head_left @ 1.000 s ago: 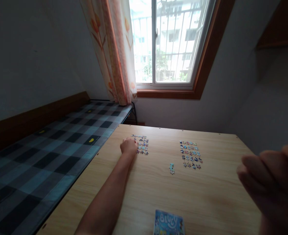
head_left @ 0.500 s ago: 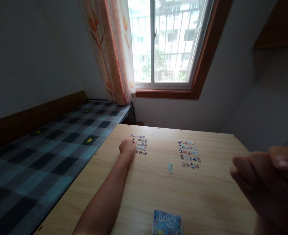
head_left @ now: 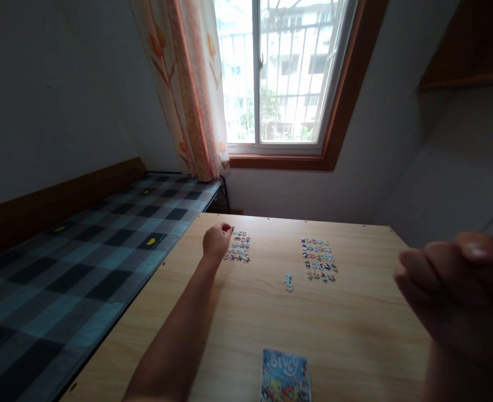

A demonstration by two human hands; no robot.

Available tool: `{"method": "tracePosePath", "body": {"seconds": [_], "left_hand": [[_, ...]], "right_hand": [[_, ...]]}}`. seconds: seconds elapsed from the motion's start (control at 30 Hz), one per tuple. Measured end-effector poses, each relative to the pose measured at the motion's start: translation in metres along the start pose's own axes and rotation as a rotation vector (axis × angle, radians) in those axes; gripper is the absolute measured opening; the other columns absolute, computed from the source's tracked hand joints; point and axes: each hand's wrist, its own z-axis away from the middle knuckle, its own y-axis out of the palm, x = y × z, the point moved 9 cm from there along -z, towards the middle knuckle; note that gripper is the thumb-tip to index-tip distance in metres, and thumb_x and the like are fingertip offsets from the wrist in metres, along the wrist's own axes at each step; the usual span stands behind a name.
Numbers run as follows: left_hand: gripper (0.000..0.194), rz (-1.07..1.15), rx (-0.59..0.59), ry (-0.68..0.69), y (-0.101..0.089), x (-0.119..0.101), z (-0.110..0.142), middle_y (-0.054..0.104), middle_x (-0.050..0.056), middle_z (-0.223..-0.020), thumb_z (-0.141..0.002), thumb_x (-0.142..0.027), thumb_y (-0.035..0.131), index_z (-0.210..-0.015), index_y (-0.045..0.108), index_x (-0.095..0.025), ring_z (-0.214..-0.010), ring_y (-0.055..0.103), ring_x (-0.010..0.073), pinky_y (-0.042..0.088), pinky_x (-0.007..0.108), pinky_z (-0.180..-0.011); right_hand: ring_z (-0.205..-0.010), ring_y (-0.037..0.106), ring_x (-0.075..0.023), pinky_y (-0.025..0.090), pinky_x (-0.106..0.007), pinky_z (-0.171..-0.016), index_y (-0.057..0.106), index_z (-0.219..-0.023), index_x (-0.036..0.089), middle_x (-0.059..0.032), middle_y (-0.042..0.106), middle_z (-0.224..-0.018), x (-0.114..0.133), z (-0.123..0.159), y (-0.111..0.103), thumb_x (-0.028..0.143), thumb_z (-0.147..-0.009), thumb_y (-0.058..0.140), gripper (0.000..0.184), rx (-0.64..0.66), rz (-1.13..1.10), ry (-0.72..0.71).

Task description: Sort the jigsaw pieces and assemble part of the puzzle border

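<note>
My left hand [head_left: 216,240] is at the far left of the table, its thumb and finger pinched on a small jigsaw puzzle piece [head_left: 233,229]. Beside and partly behind it lie rows of loose puzzle pieces [head_left: 241,245]. A second block of puzzle pieces [head_left: 319,259] is laid out in rows to the right. Between the two blocks, nearer me, a few pieces sit together in a small joined strip [head_left: 288,283]. My right hand [head_left: 451,285] is raised close to the camera at the right, fingers curled closed; anything inside it is hidden.
A blue Bluey box [head_left: 286,377] lies at the near edge of the wooden table [head_left: 355,329]. Left of the table runs a bed with a checked cover [head_left: 116,251]. A curtain [head_left: 196,100] and a window stand beyond.
My left hand has lifted slightly from the left rows, with a puzzle piece now showing at its fingertips. My right hand stays raised and closed. The view has shifted a little.
</note>
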Motion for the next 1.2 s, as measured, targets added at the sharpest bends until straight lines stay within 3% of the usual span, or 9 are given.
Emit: {"method": "tracePosePath", "body": {"seconds": [0.07, 0.13, 0.2, 0.3, 0.4, 0.5, 0.77, 0.93, 1.2], "left_hand": [[0.018, 0.175, 0.009, 0.115, -0.016, -0.031, 0.007, 0.075, 0.005, -0.086, -0.087, -0.033, 0.066, -0.091, 0.073, -0.017, -0.076, 0.068, 0.0174, 0.049, 0.025, -0.071], [0.019, 0.316, 0.097, 0.237, -0.017, -0.064, 0.024, 0.075, 0.005, -0.084, -0.086, -0.033, 0.067, -0.090, 0.074, -0.017, -0.074, 0.067, 0.0165, 0.049, 0.025, -0.068], [0.019, 0.375, 0.243, 0.328, -0.001, -0.091, 0.051, 0.075, 0.004, -0.080, -0.085, -0.034, 0.067, -0.088, 0.076, -0.018, -0.070, 0.066, 0.0159, 0.049, 0.025, -0.066], [0.010, 0.360, 0.472, 0.434, 0.043, -0.115, 0.104, 0.075, 0.001, -0.074, -0.081, -0.027, 0.071, -0.083, 0.078, -0.021, -0.065, 0.063, 0.0143, 0.047, 0.024, -0.065], [0.009, 0.399, 0.616, 0.434, 0.083, -0.114, 0.144, 0.076, 0.001, -0.077, -0.080, -0.022, 0.072, -0.084, 0.079, -0.020, -0.065, 0.064, 0.0136, 0.047, 0.023, -0.065], [0.010, 0.400, 0.622, 0.427, 0.101, -0.106, 0.158, 0.077, 0.001, -0.079, -0.081, -0.019, 0.071, -0.086, 0.080, -0.022, -0.067, 0.065, 0.0140, 0.048, 0.023, -0.069], [0.010, 0.304, 0.541, 0.492, 0.104, -0.103, 0.158, 0.077, 0.001, -0.081, -0.082, -0.021, 0.071, -0.087, 0.080, -0.025, -0.071, 0.066, 0.0155, 0.048, 0.025, -0.073], [0.011, 0.243, 0.529, 0.538, 0.108, -0.103, 0.163, 0.077, 0.001, -0.088, -0.085, -0.022, 0.069, -0.088, 0.079, -0.025, -0.078, 0.067, 0.0166, 0.048, 0.026, -0.075], [0.015, 0.138, 0.511, 0.509, 0.109, -0.102, 0.163, 0.073, 0.003, -0.091, -0.089, -0.029, 0.065, -0.088, 0.079, -0.026, -0.077, 0.066, 0.0155, 0.048, 0.025, -0.072]], "right_hand": [[-0.043, 0.031, -0.0116, 0.027, -0.026, -0.041, 0.068, -0.082, 0.028, 0.0062, 0.037, -0.049, 0.002, -0.001, 0.000, 0.037, -0.092, 0.068, 0.012, -0.084, 0.094, -0.174], [-0.049, 0.040, -0.0118, 0.031, -0.026, -0.045, 0.071, -0.086, 0.024, 0.0039, 0.048, -0.057, -0.015, 0.002, -0.003, 0.032, -0.091, 0.068, 0.010, -0.184, 0.375, -0.266], [-0.057, 0.050, -0.0139, 0.038, -0.026, -0.050, 0.072, -0.092, 0.021, 0.0010, 0.057, -0.066, -0.057, 0.003, 0.002, 0.030, -0.093, 0.062, 0.014, -0.095, 0.673, -0.203], [-0.064, 0.056, -0.0170, 0.047, -0.030, -0.058, 0.072, -0.095, 0.020, -0.0029, 0.065, -0.077, -0.120, 0.016, 0.002, 0.028, -0.094, 0.054, 0.019, 0.095, 0.878, -0.180], [-0.083, 0.060, -0.0248, 0.051, -0.040, -0.077, 0.073, -0.092, 0.022, -0.0073, 0.066, -0.083, -0.160, 0.034, -0.002, 0.024, -0.093, 0.053, 0.020, 0.220, 1.070, -0.268], [-0.097, 0.059, -0.0281, 0.049, -0.046, -0.090, 0.074, -0.094, 0.022, -0.0098, 0.067, -0.094, -0.183, 0.046, -0.012, 0.019, -0.091, 0.053, 0.021, 0.241, 1.163, -0.317], [-0.139, 0.035, -0.0350, 0.027, -0.062, -0.113, 0.076, -0.102, 0.027, -0.0085, 0.054, -0.139, -0.219, 0.058, -0.013, 0.017, -0.087, 0.056, 0.027, 0.398, 1.265, -0.220], [-0.147, 0.021, -0.0371, 0.021, -0.069, -0.113, 0.074, -0.113, 0.031, -0.0087, 0.041, -0.153, -0.229, 0.060, -0.010, 0.024, -0.092, 0.058, 0.028, 0.475, 1.300, -0.181], [-0.147, 0.020, -0.0370, 0.021, -0.072, -0.112, 0.075, -0.112, 0.035, -0.0047, 0.036, -0.157, -0.236, 0.061, -0.010, 0.026, -0.095, 0.059, 0.025, 0.519, 1.301, -0.155]]}}
